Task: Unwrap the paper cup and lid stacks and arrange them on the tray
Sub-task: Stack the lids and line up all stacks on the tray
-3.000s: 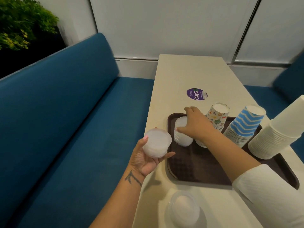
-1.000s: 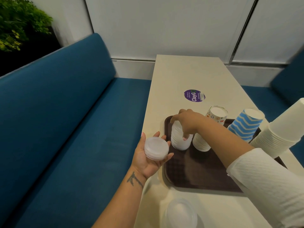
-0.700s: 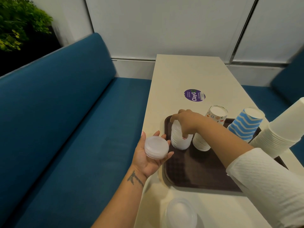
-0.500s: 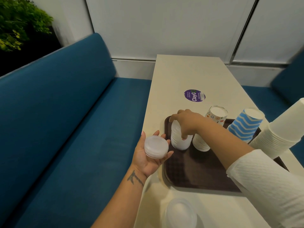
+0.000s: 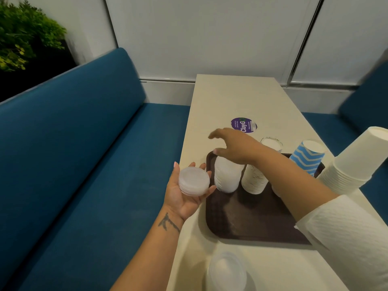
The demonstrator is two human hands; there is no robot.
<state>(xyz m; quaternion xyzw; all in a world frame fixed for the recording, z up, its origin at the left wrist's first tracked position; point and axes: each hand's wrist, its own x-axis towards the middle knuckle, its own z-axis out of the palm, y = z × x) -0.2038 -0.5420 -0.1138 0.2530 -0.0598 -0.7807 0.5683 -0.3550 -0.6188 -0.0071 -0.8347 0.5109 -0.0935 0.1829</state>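
Beside the tray (image 5: 247, 227), the left hand (image 5: 184, 196) cups a short lid stack (image 5: 194, 181), while the right hand (image 5: 235, 147) hovers spread, grasping nothing, above the tray's tall lid stack (image 5: 226, 177).

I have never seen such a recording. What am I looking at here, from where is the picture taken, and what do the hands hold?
There is no machine: a person wears a camera on the head, which looks down at their own hands. The left hand holds a small stack of clear lids beside a brown tray on a pale table. The right hand hovers open above a lid stack standing on the tray and holds nothing. Also on the tray are cup stacks: one patterned, one blue-striped. Plain white cups stand at the right, and more lids lie on the table nearest the camera.
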